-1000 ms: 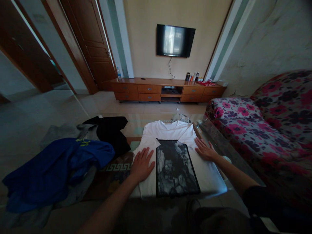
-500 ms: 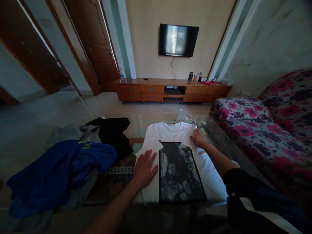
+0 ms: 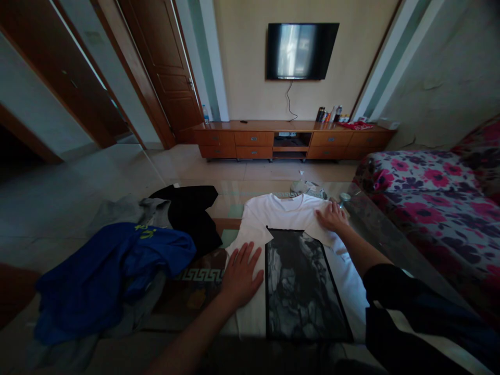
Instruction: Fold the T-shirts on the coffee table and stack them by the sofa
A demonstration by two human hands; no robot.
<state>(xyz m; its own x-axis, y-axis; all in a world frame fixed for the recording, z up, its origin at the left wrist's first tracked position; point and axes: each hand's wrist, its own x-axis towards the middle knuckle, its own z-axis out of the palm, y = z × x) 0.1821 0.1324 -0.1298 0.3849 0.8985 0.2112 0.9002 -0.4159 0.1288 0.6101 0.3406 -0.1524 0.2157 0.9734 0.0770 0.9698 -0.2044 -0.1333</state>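
Observation:
A white T-shirt (image 3: 287, 203) with a dark printed panel (image 3: 302, 286) lies spread on a glass-topped table, its neckline pointing away from me. Both of its sleeves are folded inward over the front. My left hand (image 3: 242, 274) rests flat on the shirt's left side with the fingers stretched out, beside the dark print. On the upper right of the shirt, near the shoulder, lies my right hand (image 3: 332, 216), its fingers extended and touching the cloth. Neither hand grips the fabric.
Left of the shirt is a heap of clothes: a blue garment (image 3: 97, 271), a black one (image 3: 193, 213) and grey ones (image 3: 121, 211). A small glass object (image 3: 344, 197) and a crumpled clear bag (image 3: 308, 188) sit beyond the shirt. At right is a flowered sofa (image 3: 433, 208).
The view has shifted a little, so the room appears further right. Both hands stay on the shirt in nearly the same places, and the shirt keeps its folded shape.

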